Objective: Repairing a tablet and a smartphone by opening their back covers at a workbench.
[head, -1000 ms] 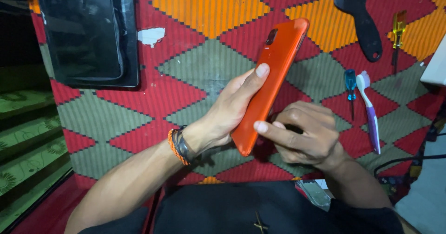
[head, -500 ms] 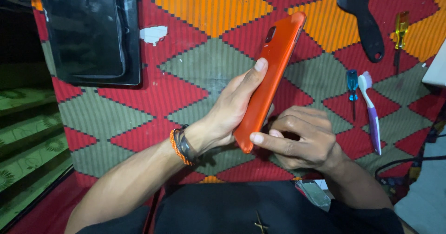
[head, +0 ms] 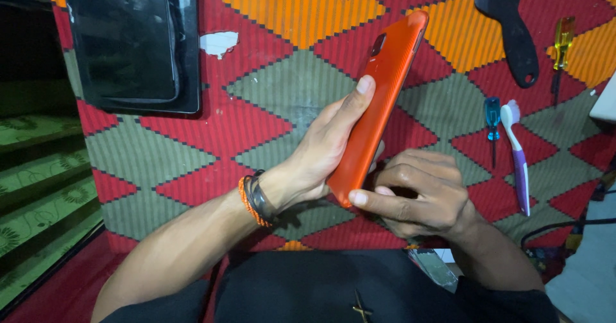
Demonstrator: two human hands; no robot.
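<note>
nearest the camera, the right hand [head: 420, 195] is curled into a loose fist, thumb tip pressed against the bottom corner of the orange phone [head: 380, 108]; whether the tucked fingers hold anything small, i cannot tell. just above that thumb, the left hand [head: 327, 150] grips the phone edge-on, thumb lying along its near side, the other fingers wrapped behind it and mostly hidden. the phone sits tilted in the air between both hands, above the patterned mat [head: 269, 98], camera end pointing up and away. it looks light and rigid, with a smooth, slightly ribbed back that could slip, so the long edges seem the safest place to pinch, away from the lens. right of the right knuckles lie a purple and white toothbrush [head: 516, 156] and a small blue screwdriver [head: 492, 121]. beyond them, a yellow screwdriver [head: 563, 44] and a black pry tool [head: 513, 31]. far left of the fingers, a dark tablet [head: 128, 41] lies flat.
</note>
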